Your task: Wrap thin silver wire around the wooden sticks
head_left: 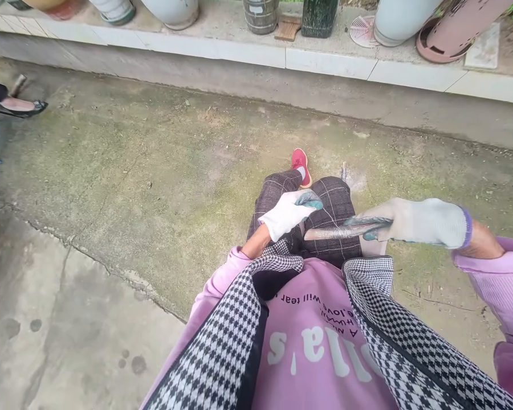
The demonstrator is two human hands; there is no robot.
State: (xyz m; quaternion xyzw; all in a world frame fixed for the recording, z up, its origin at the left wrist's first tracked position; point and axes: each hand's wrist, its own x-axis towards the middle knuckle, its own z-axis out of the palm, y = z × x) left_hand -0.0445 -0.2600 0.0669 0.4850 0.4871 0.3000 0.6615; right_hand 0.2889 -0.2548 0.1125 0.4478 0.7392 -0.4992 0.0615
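Both hands wear white knitted gloves with teal-coated palms. My right hand [410, 222] grips a short, greyish-brown stick [325, 234] at its right end, above my lap. Around the middle of the stick is wound a thin, shiny strand [344, 232] that looks like wire or thread. From there a loose length rises toward my left hand [297, 210], whose thumb and fingers are pinched together on it. The stick lies roughly level over my checked trousers [329, 199], its left end pointing toward my left wrist. What my right palm covers is hidden.
Several flowerpots [169, 11] stand along a tiled ledge [239, 54] ahead. Rough, mossy concrete ground [154, 154] spreads around my red shoe [300, 165], with a crack on the left. Another person's foot in a dark shoe [34, 107] shows at the far left.
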